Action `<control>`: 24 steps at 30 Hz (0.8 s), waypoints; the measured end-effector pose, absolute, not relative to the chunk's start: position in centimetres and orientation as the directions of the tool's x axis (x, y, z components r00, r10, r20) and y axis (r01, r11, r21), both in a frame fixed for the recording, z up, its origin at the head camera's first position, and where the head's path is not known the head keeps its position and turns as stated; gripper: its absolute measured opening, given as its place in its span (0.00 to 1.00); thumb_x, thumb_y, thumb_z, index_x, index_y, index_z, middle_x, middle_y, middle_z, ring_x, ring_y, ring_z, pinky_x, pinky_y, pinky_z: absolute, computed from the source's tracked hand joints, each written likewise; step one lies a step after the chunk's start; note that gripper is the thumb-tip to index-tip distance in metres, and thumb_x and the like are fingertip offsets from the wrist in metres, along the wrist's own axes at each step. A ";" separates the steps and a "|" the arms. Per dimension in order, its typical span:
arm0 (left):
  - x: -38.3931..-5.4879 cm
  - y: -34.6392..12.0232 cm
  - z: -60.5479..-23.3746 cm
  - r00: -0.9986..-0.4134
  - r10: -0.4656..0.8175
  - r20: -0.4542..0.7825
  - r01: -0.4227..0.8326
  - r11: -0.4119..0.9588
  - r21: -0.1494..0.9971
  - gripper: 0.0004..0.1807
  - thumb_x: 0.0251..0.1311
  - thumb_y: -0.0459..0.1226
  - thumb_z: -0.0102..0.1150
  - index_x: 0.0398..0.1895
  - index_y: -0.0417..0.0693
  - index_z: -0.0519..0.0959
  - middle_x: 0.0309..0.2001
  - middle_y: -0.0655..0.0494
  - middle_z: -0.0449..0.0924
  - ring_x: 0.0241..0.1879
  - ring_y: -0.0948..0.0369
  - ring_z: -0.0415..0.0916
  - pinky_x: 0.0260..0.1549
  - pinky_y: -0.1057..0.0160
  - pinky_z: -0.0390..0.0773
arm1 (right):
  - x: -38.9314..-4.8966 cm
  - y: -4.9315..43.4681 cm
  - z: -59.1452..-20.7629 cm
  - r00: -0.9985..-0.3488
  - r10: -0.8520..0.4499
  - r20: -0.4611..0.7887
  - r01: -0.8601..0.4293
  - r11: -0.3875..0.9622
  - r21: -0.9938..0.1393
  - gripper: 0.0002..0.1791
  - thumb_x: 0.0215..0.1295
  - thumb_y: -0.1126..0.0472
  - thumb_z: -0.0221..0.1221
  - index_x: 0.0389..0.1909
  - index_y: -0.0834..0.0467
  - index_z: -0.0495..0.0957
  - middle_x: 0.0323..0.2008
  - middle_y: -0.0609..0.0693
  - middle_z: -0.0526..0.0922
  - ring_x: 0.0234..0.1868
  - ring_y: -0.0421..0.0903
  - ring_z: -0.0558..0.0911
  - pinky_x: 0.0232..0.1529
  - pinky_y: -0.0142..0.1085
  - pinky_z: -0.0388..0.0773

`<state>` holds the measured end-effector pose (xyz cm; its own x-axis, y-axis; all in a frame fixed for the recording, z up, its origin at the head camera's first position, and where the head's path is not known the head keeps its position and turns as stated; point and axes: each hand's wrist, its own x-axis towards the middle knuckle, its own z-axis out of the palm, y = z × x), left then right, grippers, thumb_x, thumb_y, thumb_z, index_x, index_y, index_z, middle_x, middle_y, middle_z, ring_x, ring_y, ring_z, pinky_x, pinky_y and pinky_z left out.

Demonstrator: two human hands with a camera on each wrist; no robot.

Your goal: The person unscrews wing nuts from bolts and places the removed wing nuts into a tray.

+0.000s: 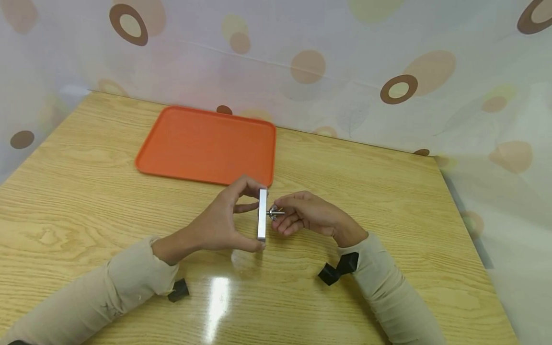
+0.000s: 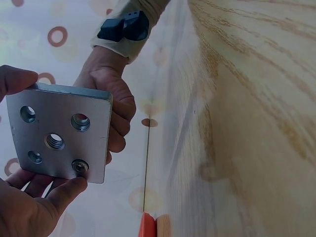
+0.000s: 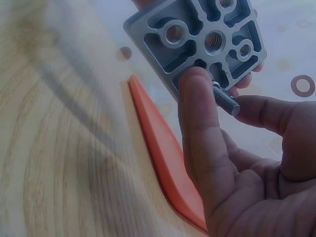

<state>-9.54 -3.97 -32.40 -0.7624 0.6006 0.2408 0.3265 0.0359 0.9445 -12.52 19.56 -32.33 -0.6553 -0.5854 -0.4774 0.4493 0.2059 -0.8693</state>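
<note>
My left hand (image 1: 220, 218) grips a square metal plate (image 1: 262, 215) by opposite edges, holding it upright above the table. Several holes pierce the plate's flat face (image 2: 64, 138); its other face is ribbed, as the right wrist view shows. A bolt passes through one corner hole, and a left fingertip presses on its head (image 2: 80, 167). The threaded end (image 3: 227, 101) sticks out towards my right hand (image 1: 308, 213). A wing nut (image 1: 273, 212) sits on that bolt close to the plate. My right thumb and forefinger pinch about the wing nut, mostly hiding it in the right wrist view.
An orange tray (image 1: 207, 143) lies at the back left of the wooden table (image 1: 366, 177), just beyond my left hand. A patterned curtain (image 1: 276, 62) hangs behind the table and along its right side. Black wrist devices (image 1: 338, 269) are on my sleeves.
</note>
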 end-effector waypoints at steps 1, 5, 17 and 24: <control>-9.5 -4.0 -32.4 -0.762 0.601 0.242 0.327 0.035 0.944 0.43 0.34 0.28 0.76 0.59 0.42 0.65 0.59 0.45 0.69 0.62 0.47 0.69 0.64 0.55 0.80 | -12.5 19.6 -32.3 -0.655 -0.590 -0.472 0.445 0.203 -0.872 0.18 0.79 0.58 0.42 0.40 0.60 0.79 0.27 0.46 0.87 0.27 0.37 0.86 0.32 0.27 0.88; -9.5 -4.0 -32.3 -0.760 0.603 0.243 0.327 0.032 0.944 0.43 0.34 0.28 0.76 0.59 0.41 0.65 0.59 0.45 0.69 0.62 0.46 0.68 0.64 0.54 0.80 | -12.5 19.8 -32.3 -0.657 -0.605 -0.449 0.425 0.195 -0.884 0.17 0.78 0.59 0.43 0.41 0.60 0.81 0.28 0.45 0.88 0.29 0.37 0.87 0.34 0.28 0.88; -9.6 -4.0 -32.3 -0.759 0.604 0.245 0.326 0.026 0.945 0.43 0.35 0.28 0.76 0.59 0.39 0.65 0.59 0.45 0.69 0.62 0.46 0.69 0.64 0.54 0.80 | -12.4 20.0 -32.0 -0.677 -0.623 -0.393 0.355 0.192 -0.915 0.10 0.74 0.65 0.51 0.46 0.62 0.79 0.34 0.45 0.86 0.35 0.39 0.86 0.40 0.28 0.88; -9.5 -4.0 -32.4 -0.759 0.605 0.241 0.322 0.026 0.947 0.43 0.35 0.28 0.76 0.59 0.40 0.65 0.59 0.46 0.69 0.62 0.45 0.68 0.65 0.53 0.80 | -12.2 19.9 -31.9 -0.691 -0.615 -0.381 0.351 0.175 -0.920 0.08 0.69 0.70 0.53 0.46 0.62 0.76 0.34 0.46 0.85 0.35 0.39 0.86 0.40 0.29 0.88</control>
<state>-9.50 -3.98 -32.36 -0.7589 0.6051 0.2409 0.3215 0.0263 0.9465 -12.25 19.86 -31.93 -0.6909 -0.6145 -0.3809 0.3510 0.1754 -0.9198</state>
